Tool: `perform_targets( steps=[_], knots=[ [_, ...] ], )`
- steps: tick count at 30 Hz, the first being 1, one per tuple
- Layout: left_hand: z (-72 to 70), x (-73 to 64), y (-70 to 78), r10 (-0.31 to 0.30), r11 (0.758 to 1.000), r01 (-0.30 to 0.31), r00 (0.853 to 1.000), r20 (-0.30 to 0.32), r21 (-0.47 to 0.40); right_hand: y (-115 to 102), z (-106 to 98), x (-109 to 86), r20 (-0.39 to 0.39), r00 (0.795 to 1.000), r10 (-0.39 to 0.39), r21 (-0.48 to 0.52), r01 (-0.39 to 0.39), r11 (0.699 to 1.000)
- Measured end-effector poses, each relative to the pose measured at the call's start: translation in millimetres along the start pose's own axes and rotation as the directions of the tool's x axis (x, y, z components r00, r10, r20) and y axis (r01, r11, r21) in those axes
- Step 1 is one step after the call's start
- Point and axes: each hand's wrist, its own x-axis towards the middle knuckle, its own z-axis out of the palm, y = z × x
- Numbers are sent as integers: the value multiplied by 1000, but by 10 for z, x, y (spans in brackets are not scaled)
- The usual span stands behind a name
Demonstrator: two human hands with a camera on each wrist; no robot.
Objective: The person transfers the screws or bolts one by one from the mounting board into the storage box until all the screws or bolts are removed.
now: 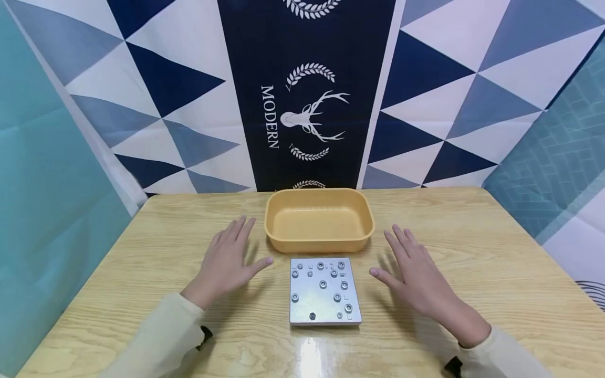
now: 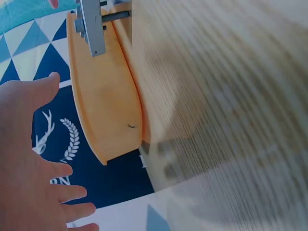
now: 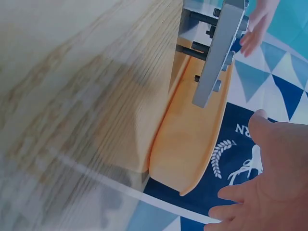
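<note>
A square silver metal plate (image 1: pixel 309 299) with several socket-head screws sits on the table between the two hands. Seen from the side in the right wrist view, the plate (image 3: pixel 216 57) stands raised on screw shanks that stick out below it. My left hand (image 1: pixel 227 268) is held to the left of the plate, fingers spread and holding nothing. On the other side, my right hand (image 1: pixel 418 278) is likewise spread, with nothing in it. Both thumbs point inward toward the plate, apart from it.
Just behind the plate stands a yellow-orange plastic bin (image 1: pixel 319 245) with nothing in it. The wooden table (image 1: pixel 156 247) runs back to a patterned cloth (image 1: pixel 312 121) with a deer print. Teal cloth (image 1: pixel 52 199) hangs at the left side.
</note>
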Motion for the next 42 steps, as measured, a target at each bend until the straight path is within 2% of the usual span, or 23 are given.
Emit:
perform_targets(
  steps=[4, 8, 11, 15, 20, 26, 31, 35, 38, 42],
  knots=[
    [8, 133, -16, -27, 996, 30, 999, 34, -84, -6, 8, -8, 1, 1000, -3, 8, 3, 1000],
    [-2, 286, -31, -83, 972, 104, 991, 105, -211, -22, 6, -4, -7, 1000, -21, 24, 21, 1000],
    [-8, 397, -43, -111, 939, 152, 983, 147, -308, -40, 8, 15, -15, 999, -39, 35, 39, 999],
    [-5, 544, -47, -139, 893, 199, 975, 173, -404, -66, -1, 34, -21, 999, -50, 34, 51, 998],
    [12, 683, -58, -194, 850, 276, 956, 221, -449, -89, -5, 35, -15, 999, -47, 37, 47, 998],
    [27, 760, -77, -246, 772, 361, 928, 278, -523, -121, -6, 44, -16, 998, -58, 47, 59, 997],
    [35, 812, -79, -274, 740, 388, 920, 281, -550, -182, -25, 96, -19, 996, -92, 51, 93, 994],
    [66, 851, -73, -299, 670, 422, 906, 298, -611, -240, -23, 137, -15, 995, -100, 46, 100, 994],
    [95, 867, -67, -318, 605, 449, 893, 317, -657, -282, -12, 144, -16, 994, -113, 38, 113, 993],
    [119, 885, -61, -334, 544, 469, 882, 333, -695, -329, -3, 141, -29, 988, -153, 25, 154, 988]
  ],
)
